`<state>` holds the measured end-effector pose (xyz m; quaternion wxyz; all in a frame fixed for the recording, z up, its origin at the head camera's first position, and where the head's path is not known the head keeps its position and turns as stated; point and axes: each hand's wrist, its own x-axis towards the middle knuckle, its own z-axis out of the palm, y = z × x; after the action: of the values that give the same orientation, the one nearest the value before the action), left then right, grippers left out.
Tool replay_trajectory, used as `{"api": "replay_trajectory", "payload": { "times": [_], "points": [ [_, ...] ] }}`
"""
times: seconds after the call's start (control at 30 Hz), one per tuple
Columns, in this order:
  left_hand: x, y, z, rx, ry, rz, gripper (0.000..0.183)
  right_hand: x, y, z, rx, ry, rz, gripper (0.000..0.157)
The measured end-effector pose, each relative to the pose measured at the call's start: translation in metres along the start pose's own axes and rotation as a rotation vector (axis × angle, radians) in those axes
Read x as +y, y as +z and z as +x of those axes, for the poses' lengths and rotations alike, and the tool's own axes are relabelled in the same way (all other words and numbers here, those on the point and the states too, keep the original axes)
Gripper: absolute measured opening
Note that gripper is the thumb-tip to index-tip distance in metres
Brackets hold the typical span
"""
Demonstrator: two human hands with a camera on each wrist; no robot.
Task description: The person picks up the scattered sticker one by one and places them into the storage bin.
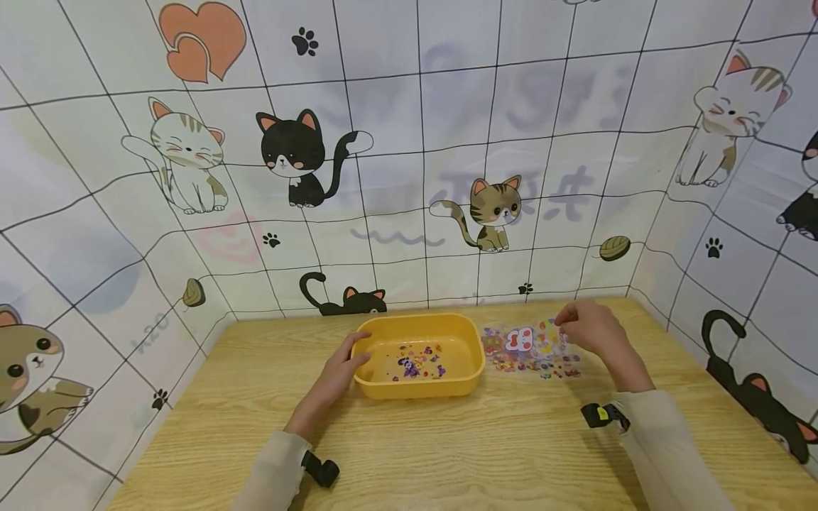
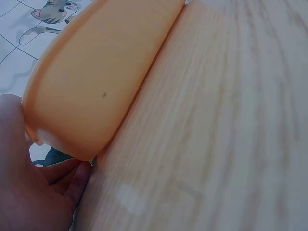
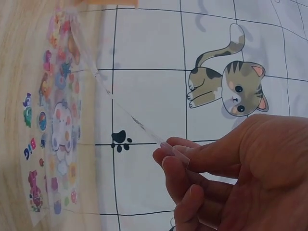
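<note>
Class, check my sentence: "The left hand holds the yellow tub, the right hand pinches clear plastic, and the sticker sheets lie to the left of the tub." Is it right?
Not quite: the sticker sheets lie to the right of the yellow tub, as the head view shows. The left hand does hold the tub, and the right hand pinches clear plastic.

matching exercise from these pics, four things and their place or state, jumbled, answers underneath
1. yellow rectangular plastic tray
2. bare left hand
3. bare right hand
4. orange heart print

A. high on the white gridded wall
B. pinching clear plastic film
C. on pale wooden table, small colourful bits inside
D. gripping the tray's left end

Pairs: 1-C; 2-D; 3-B; 4-A
</note>
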<state>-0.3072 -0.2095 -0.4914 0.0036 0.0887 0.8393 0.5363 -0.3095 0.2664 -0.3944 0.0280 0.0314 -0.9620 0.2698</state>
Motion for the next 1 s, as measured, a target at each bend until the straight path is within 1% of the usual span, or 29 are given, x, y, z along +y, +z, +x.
{"api": "replay_trajectory", "payload": {
  "times": [0.27,0.5,0.63,0.73,0.87,1.0],
  "points": [
    [-0.001,0.0,0.0,0.008,0.005,0.023,0.044,-0.01,-0.007,-0.004,0.004,-0.035,-0.002,0.026],
    [-0.002,0.0,0.001,0.003,0.01,0.011,0.044,-0.016,-0.01,-0.008,0.017,-0.052,-0.007,0.025],
    [0.018,-0.003,-0.007,-0.023,-0.008,0.007,0.046,-0.018,-0.01,-0.009,0.018,-0.059,-0.006,0.025],
    [0.022,-0.004,-0.008,-0.036,-0.029,0.006,0.048,-0.019,-0.012,-0.01,0.014,-0.068,-0.008,0.025],
    [0.003,0.0,0.001,-0.016,-0.013,0.005,0.048,-0.021,-0.014,-0.011,0.016,-0.073,-0.001,0.026],
    [-0.002,0.0,0.001,0.0,0.007,0.02,0.046,-0.023,-0.015,-0.012,0.013,-0.072,-0.001,0.026]
  ]
}}
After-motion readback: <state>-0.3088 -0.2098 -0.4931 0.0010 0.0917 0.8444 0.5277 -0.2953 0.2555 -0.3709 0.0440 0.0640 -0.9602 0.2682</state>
